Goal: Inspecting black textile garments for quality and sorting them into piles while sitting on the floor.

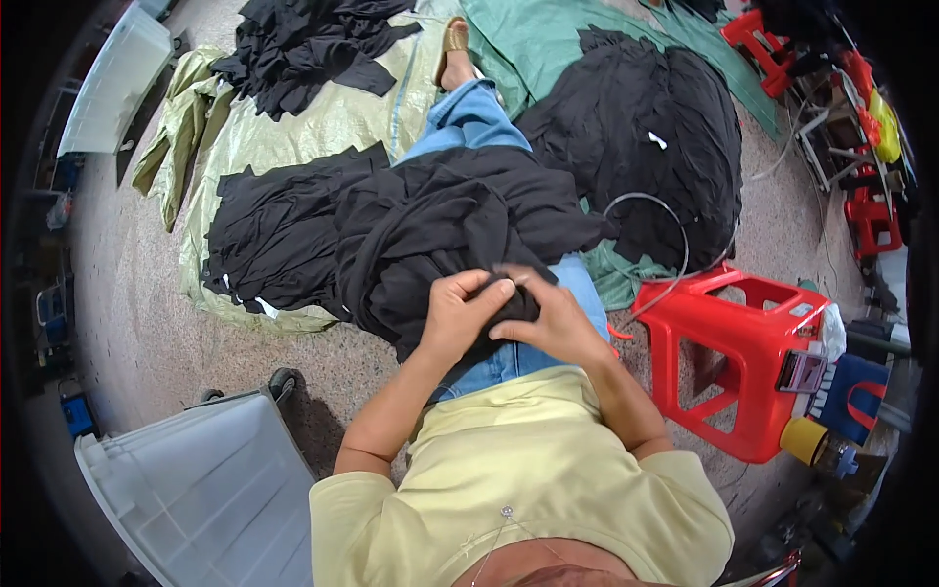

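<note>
Across my lap, over blue jeans (582, 293), lies a bunched heap of black cloth (421, 215). My left hand (458, 311) pinches a fold of it between thumb and fingers, close to my waist. Opposite, my right hand (556, 321) curls around the same dark fold, thumb toward the left hand and fingertips slightly smeared by motion. The two hands nearly meet at the fold. A small detail between the fingertips is too small to make out. The cloth's exact garment shape is hidden by its folds.
Piles of black cloth lie at the back left (303, 54) and back right (650, 137), on pale and green sheeting (489, 49). A red plastic stool (665, 342) stands at my right, with a yellow-banded bottle (804, 440) beside it. A translucent bin (210, 489) is at my left.
</note>
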A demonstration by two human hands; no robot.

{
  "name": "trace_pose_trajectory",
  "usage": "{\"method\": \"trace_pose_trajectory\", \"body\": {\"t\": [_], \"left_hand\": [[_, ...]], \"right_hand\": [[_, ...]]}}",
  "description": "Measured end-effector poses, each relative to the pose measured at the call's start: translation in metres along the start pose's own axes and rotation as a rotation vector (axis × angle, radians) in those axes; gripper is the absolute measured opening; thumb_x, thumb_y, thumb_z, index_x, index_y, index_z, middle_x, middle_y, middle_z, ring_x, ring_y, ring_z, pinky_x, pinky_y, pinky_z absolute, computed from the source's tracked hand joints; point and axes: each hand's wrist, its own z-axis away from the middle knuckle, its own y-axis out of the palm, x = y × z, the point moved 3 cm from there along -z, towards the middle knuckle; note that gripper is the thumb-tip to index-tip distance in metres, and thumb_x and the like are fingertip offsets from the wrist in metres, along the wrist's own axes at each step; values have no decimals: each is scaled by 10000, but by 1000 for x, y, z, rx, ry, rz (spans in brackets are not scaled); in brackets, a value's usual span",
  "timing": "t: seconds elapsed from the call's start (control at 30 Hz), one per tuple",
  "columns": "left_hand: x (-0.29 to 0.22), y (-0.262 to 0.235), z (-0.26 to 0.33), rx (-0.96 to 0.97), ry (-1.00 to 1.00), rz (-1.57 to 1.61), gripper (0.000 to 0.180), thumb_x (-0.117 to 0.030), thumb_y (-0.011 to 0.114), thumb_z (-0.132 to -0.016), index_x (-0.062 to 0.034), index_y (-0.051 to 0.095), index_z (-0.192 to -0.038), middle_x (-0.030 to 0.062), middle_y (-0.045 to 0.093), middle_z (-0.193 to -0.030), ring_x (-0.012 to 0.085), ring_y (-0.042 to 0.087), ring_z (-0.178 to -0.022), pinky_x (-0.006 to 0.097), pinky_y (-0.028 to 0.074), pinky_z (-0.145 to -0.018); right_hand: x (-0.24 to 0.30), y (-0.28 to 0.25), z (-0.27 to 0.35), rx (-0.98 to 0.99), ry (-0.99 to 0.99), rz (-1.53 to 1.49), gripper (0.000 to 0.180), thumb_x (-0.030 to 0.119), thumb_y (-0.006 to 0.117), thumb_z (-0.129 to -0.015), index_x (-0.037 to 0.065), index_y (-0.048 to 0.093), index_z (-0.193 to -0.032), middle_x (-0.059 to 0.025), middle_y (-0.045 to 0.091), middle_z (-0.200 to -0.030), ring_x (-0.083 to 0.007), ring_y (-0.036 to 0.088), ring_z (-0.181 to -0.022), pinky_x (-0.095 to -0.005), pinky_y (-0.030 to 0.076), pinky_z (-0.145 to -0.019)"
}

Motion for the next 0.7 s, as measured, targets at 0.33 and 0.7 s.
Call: {"method": "trace_pose_trajectory", "body": {"t": [0.33, 0.7], "left_hand": [[-54, 19, 37, 1155, 267, -827, 907, -586, 799, -686, -22, 505, -1332, 172, 636, -1175, 357, 592, -1095, 515, 358, -1006], [-233, -101, -125, -442, 1070, -1419, 466, 32, 635, -724, -65, 640, -1180, 165, 644, -1185, 357, 605, -1110, 459, 440, -966]], "right_hand": [[62, -163, 61, -727, -430, -133, 324, 116, 651, -889, 17, 610, -1195, -174, 648, -1123, -296, 639, -1017, -398, 478, -920], [97, -258, -144, -717, -404, -192, 433, 108, 541, -961, -38, 531, -1368, -225, 604, -1316, -308, 604, -1201, -389, 450, -1053]]}}
